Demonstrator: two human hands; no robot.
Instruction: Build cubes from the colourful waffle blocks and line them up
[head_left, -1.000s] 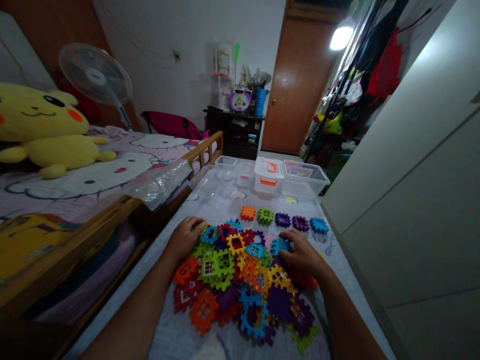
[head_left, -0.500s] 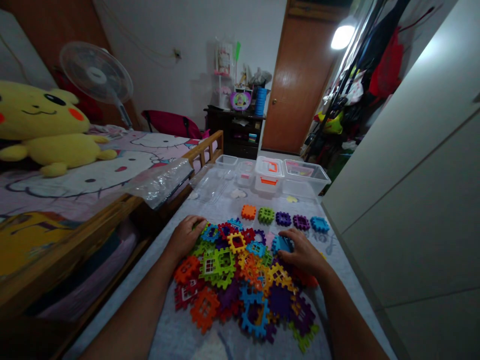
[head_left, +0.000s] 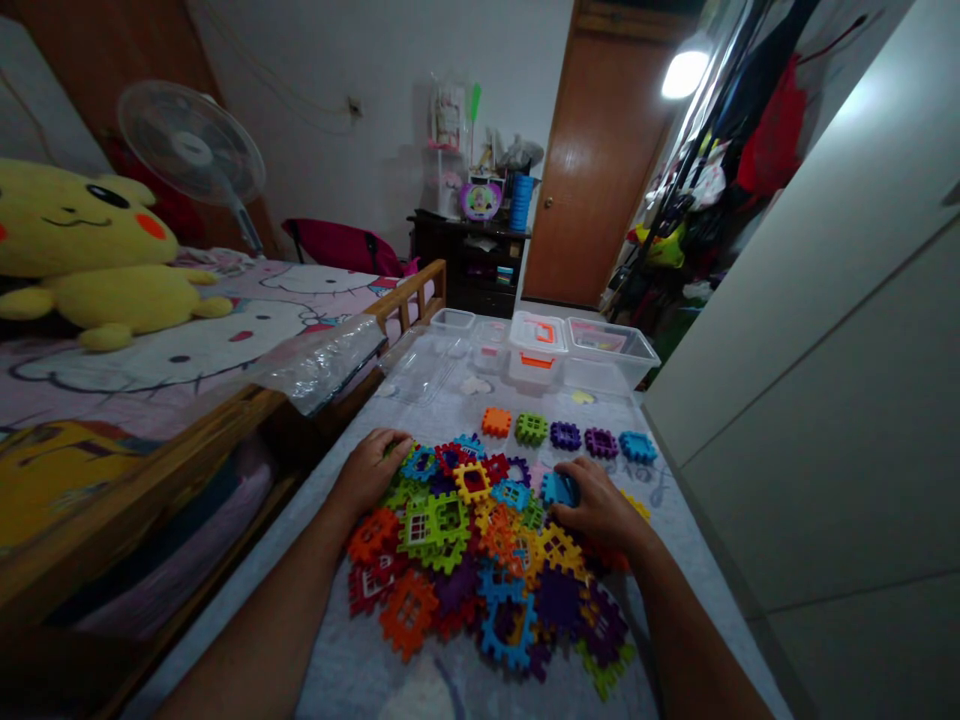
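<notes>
A heap of colourful toothed plastic building tiles (head_left: 435,525) lies between my hands on the grey-blue cloth. My left hand (head_left: 371,468) is at the heap's far left edge, its thumb and fingers bent around a green tile that shows only in part. On the right side, my right hand (head_left: 596,500) has its thumb and fingers about a blue tile (head_left: 559,488). Beyond the heap stands a row of small toothed blocks: an orange block (head_left: 496,422), a green block (head_left: 531,429), two purple blocks (head_left: 565,436) and a blue block (head_left: 637,447).
Clear plastic boxes stand at the table's far end, among them a lidded box with orange clips (head_left: 537,350) and a long open box (head_left: 611,345). A wooden bed rail (head_left: 247,410) with plastic wrap (head_left: 322,365) runs along the left. White cabinet doors (head_left: 825,400) flank the right.
Almost nothing differs. The view has shifted very slightly; both hands keep their places at the heap.
</notes>
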